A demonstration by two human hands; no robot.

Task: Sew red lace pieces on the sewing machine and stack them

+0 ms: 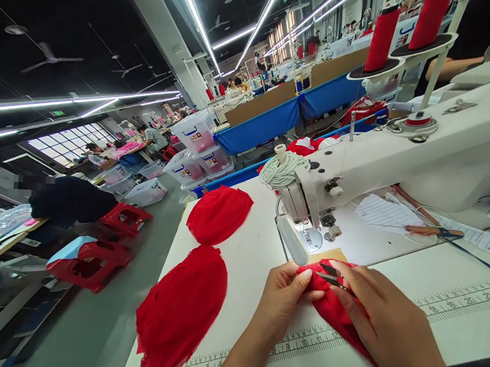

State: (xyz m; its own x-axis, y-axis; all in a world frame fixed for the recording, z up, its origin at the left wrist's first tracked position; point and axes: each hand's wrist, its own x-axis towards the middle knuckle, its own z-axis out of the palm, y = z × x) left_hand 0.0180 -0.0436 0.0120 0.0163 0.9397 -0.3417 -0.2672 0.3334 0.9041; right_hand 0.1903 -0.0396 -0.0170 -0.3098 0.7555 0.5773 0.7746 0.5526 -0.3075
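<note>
My left hand [283, 292] pinches the edge of a red fabric piece [337, 311] between thumb and fingers, just in front of the sewing machine [394, 153]. In my right hand [386, 311] is a small pair of thread snips [330, 277]. Their two blades point left and stand slightly apart over the cloth, close to my left thumb. Part of the fabric hangs down beneath my right hand and is hidden by it. Two more red fabric pieces lie flat to the left, a smaller one [219, 214] behind a larger one [185, 309].
A printed ruler [298, 345] runs along the table's front. Scissors with a brown handle [435, 231] and paper slips [385, 214] lie under the machine arm. Red thread cones [382, 40] stand above. Red stools [95, 263] and plastic bins [194, 131] are off to the left.
</note>
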